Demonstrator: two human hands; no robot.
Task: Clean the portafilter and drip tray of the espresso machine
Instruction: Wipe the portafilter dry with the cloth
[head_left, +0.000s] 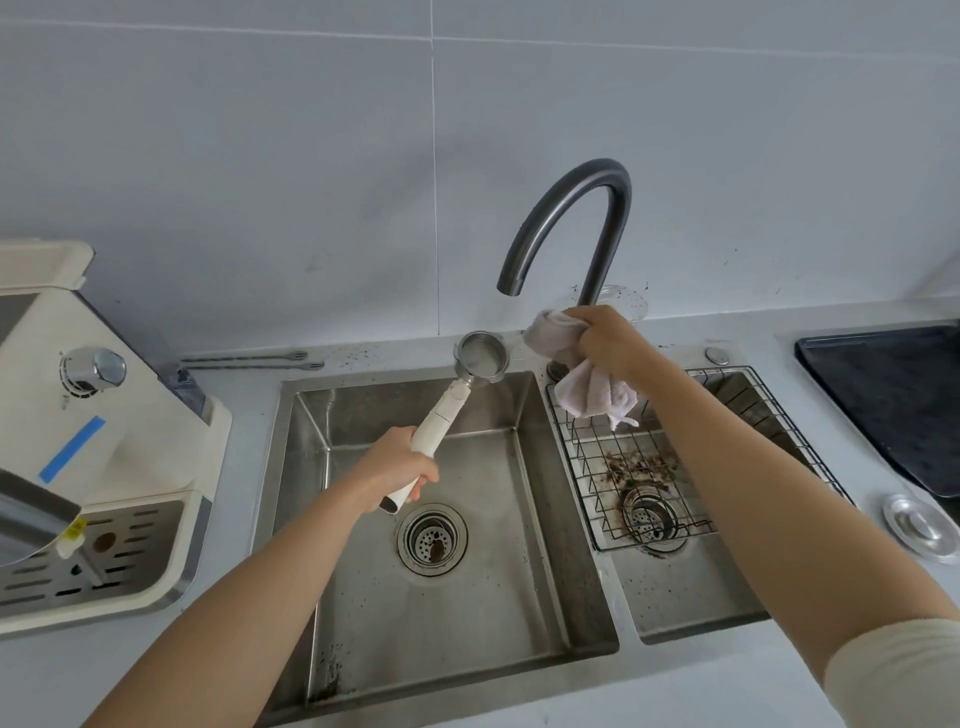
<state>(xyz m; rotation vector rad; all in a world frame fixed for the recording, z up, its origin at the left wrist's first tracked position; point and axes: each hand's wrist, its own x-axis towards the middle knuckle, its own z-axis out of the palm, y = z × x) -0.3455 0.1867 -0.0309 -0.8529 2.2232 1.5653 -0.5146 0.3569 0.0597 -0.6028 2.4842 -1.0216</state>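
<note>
One portafilter (480, 358), one cloth (592, 392), one faucet (597, 170), one wire rack (670, 483), one espresso machine (135, 431). Two basins (493, 597), two drain strainers (432, 540). Left hand (400, 462), right hand (605, 338): two.

Back wall (260, 156): large pale grey tiles, thin grout lines, one vertical joint (434, 182) running down to the counter; faint scuffs and dark specks low down. Countertop (649, 696) pale grey, smooth, gritty with dark flecks behind the basin. Stainless double-bowl sink (270, 467) set in: large left bowl (363, 597) with round drain strainer (432, 540), smaller right bowl (685, 592) carrying a wire rack (582, 457) (brown residue around that drain). Dark gooseneck faucet (592, 171) rises between the bowls. Black cooktop (893, 400) at far right. Light soft, even.
</note>
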